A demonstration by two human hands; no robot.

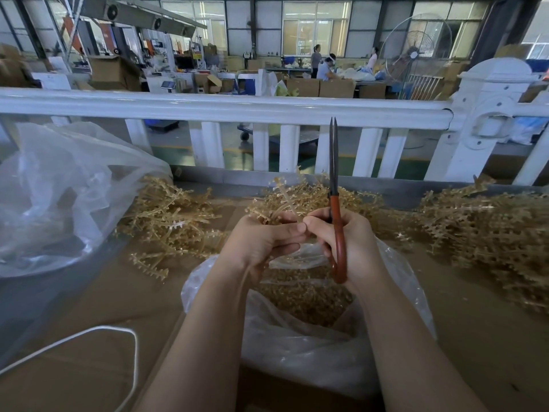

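The tan plastic sprig (283,205) is being pinched by the left hand (261,239) directly above the open clear bag (297,346), likely so offcuts are falling in, while the right hand (353,242) is clamping red-handled scissors (335,203) upright, blades together, beside it.

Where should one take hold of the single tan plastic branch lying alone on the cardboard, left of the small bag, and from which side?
Probably pinch the branch by its thin central stem, coming from above with the left hand. It lies flat on the cardboard, and small side pieces stick out along both edges, so the stem is the plainest part.
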